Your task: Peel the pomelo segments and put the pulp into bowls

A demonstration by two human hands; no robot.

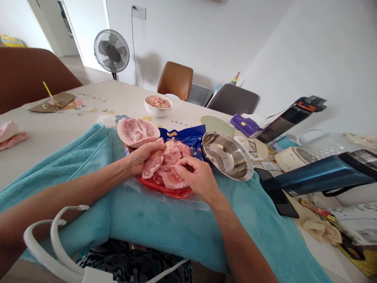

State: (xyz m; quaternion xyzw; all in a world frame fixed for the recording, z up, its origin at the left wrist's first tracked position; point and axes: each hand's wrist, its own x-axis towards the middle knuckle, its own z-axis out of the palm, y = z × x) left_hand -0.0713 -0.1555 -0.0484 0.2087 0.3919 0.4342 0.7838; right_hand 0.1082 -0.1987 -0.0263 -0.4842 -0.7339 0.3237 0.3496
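A heap of pink pomelo segments (169, 165) lies on a red and blue plastic bag (188, 138) spread over a teal towel (153, 220). My left hand (141, 156) curls around one segment at the heap's left side. My right hand (196, 176) pinches the membrane of a segment at the heap's right. A cut pomelo half (137, 132) rests just behind my left hand. A steel bowl (227, 155) sits tilted to the right of the heap, close to my right hand.
A white bowl of peeled pomelo flesh (158, 104) stands farther back. A black phone (277, 192), a blue bottle (326, 173), a purple box (246, 125) and papers crowd the right side. Pomelo peel (8, 133) lies at far left. Chairs (175, 80) and a fan (112, 52) stand behind.
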